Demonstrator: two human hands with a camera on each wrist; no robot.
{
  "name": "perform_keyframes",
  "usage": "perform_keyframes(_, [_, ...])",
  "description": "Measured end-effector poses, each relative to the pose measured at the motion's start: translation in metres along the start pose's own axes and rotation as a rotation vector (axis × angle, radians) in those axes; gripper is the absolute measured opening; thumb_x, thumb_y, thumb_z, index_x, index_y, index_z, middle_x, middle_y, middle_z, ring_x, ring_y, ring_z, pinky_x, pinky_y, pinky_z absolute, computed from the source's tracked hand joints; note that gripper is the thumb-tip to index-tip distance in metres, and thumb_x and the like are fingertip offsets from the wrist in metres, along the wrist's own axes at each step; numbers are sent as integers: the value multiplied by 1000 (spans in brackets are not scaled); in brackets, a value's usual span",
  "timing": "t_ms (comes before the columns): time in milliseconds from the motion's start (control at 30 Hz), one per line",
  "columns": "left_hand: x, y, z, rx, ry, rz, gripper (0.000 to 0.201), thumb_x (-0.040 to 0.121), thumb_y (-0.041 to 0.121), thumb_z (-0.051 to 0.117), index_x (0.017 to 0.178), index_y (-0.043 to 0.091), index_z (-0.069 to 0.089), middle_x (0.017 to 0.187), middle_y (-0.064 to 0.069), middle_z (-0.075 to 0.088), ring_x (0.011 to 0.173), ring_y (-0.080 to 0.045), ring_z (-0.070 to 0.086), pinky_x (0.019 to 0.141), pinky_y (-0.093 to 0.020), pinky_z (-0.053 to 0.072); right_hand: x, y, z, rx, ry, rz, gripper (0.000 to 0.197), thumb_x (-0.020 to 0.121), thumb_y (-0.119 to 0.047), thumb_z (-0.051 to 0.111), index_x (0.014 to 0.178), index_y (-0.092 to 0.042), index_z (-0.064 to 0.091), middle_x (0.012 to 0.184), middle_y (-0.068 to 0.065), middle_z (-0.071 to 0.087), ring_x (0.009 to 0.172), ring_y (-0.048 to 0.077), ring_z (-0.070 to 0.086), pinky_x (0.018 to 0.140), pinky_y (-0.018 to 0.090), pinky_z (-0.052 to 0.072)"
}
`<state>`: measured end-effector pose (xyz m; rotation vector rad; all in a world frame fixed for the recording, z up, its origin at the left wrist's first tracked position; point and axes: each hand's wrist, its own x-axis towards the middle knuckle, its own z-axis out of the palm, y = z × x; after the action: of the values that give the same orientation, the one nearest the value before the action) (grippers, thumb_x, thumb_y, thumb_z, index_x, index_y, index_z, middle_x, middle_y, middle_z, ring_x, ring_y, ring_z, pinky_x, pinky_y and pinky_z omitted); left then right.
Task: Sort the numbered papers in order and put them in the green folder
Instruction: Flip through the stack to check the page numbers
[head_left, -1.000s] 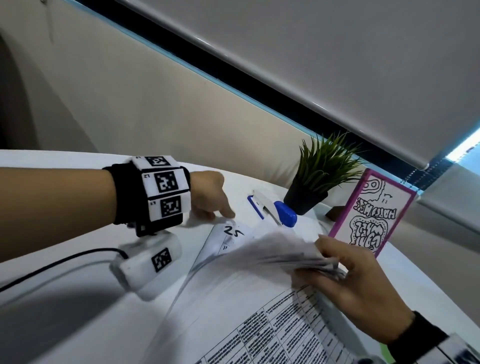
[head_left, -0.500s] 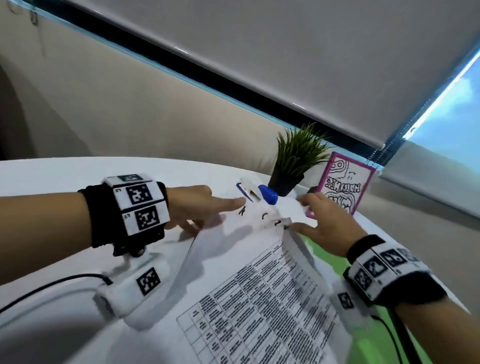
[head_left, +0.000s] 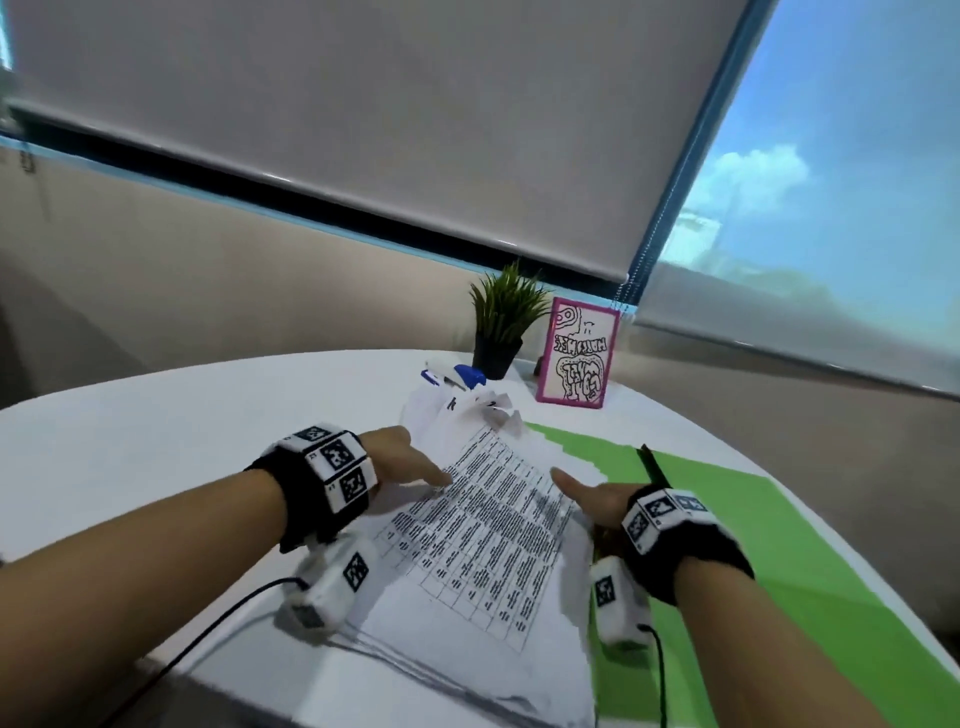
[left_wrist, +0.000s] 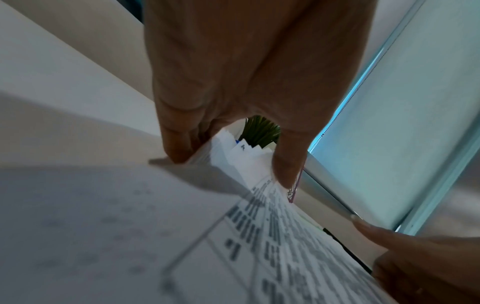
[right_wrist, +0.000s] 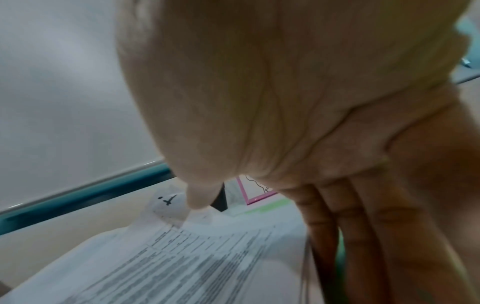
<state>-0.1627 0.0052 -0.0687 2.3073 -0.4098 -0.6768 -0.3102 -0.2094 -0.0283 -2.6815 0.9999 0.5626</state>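
Printed papers (head_left: 493, 525) lie stacked between both hands on a white table (head_left: 156, 441). The left hand (head_left: 397, 457) grips their left edge, fingers curled, thumb on top. The right hand (head_left: 597, 499) presses straight fingers against the right edge, over the green folder (head_left: 779, 530).

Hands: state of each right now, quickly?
Left hand: pinches the papers at the left edge.
Right hand: open, straight fingers along the papers' right edge.
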Motion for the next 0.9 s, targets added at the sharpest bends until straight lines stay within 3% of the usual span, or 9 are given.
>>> perform_keyframes(67, [2,2,8,-74,-27,33,86,58,59,84,116,1,59,120,-21,62,114,-35,60,94,-40,49,0,-13,2,90,23,-42,102,75,-88,14,126,-12,60,135,18,56,118,29,56,111,39,34])
perform_keyframes(200, [-5,3,16,-401,197,103,34,67,-4,77,95,-6,60,96,-22,68,80,-29,64,62,-32,56,-2,-23,-2,278,-3,-68,106,78,-84,37,150,-6,27,149,18,43,131,32,49,103,35,38])
perform_keyframes(300, [-27,13,4,-695,192,282,35,71,-19,67,102,-4,60,97,-21,70,89,-35,68,65,-30,57,0,-14,-4,388,45,-79,100,72,-83,48,133,-5,52,142,16,52,123,31,56,97,33,43])
perform_keyframes(433, [-67,36,-49,-835,131,561,36,75,-8,72,108,1,61,92,-15,69,79,-26,63,58,-23,53,-3,-11,-20,998,103,-281,114,46,-86,70,130,-10,57,128,9,65,114,29,62,97,43,49])
perform_keyframes(600, [-97,84,-84,-761,474,885,36,70,17,84,102,11,70,93,-5,76,86,-20,72,72,-33,59,-67,-48,-73,1488,557,-820,38,79,-22,77,112,-6,67,104,1,76,100,18,70,89,35,55])
perform_keyframes(667, [-99,102,-81,-788,599,963,31,74,22,83,98,6,72,90,-13,74,84,-34,70,74,-48,60,-83,-65,-84,1475,810,-848,16,85,-20,73,100,-15,71,96,0,77,92,16,72,82,33,58])
perform_keyframes(733, [-97,112,-74,-820,687,1015,28,80,18,79,103,5,70,92,-11,74,87,-31,70,76,-47,59,-89,-77,-84,1414,944,-832,7,88,-24,70,92,-18,68,89,3,75,80,21,71,69,35,57])
perform_keyframes(800, [-90,109,-66,-878,716,928,26,78,22,79,102,16,70,92,-1,74,89,-20,71,78,-40,59,-81,-81,-74,1357,953,-774,6,88,-25,70,91,-21,66,86,6,73,78,30,69,66,42,57])
perform_keyframes(900, [-76,96,-61,-857,699,810,18,77,20,79,91,19,68,86,-7,72,80,-24,68,76,-47,59,-63,-72,-50,1293,867,-662,27,83,-21,76,107,-23,63,93,-3,74,81,13,72,75,32,61])
